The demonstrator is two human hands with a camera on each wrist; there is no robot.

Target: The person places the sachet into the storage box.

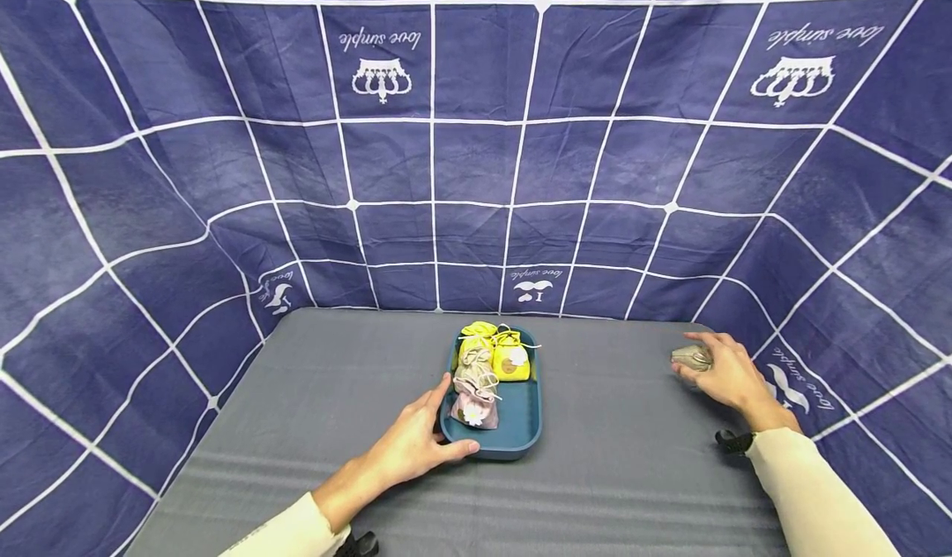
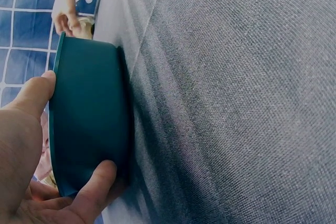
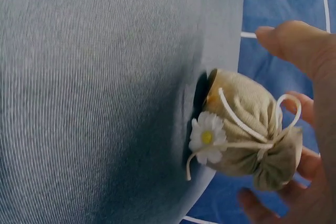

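A teal tray (image 1: 521,445) sits mid-table and holds several small drawstring pouches: yellow ones (image 1: 509,359) at the back, a beige one, and a pink one (image 1: 476,408) with a flower at the front. My left hand (image 1: 446,425) grips the tray's near-left corner, thumb (image 2: 97,182) on the outer wall (image 2: 89,124) and a finger over the rim. At the table's far right edge my right hand (image 1: 710,367) cups a beige pouch (image 3: 247,129) with a daisy. Its fingers (image 3: 307,163) curl behind the pouch and the thumb (image 3: 294,43) hovers just above.
The grey table (image 1: 617,474) is walled on three sides by a navy cloth (image 1: 476,127) with a white grid. The beige pouch lies right at the table's edge, next to the cloth.
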